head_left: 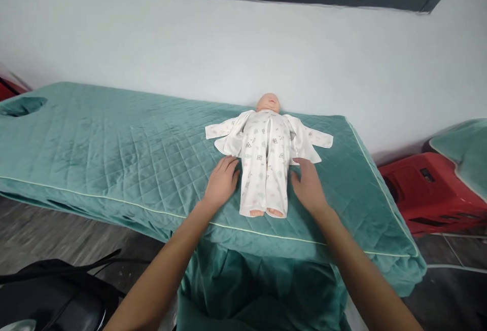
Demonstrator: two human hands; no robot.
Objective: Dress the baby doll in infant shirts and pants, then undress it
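Observation:
A baby doll [265,161] lies on its back on a teal quilted massage bed [125,148], head toward the wall. It wears a white printed sleepsuit [255,174] whose top part is spread open to both sides. My left hand [221,181] rests flat on the bed beside the doll's left leg, fingers stretched out. My right hand [308,185] lies flat at the other leg, fingers extended near the suit's hem. Neither hand holds anything.
A white wall runs behind the bed. The bed's face hole [23,105] is at the far left. A red plastic stool [429,189] and another teal cover [462,151] stand at the right. A black object [53,295] sits on the floor at lower left.

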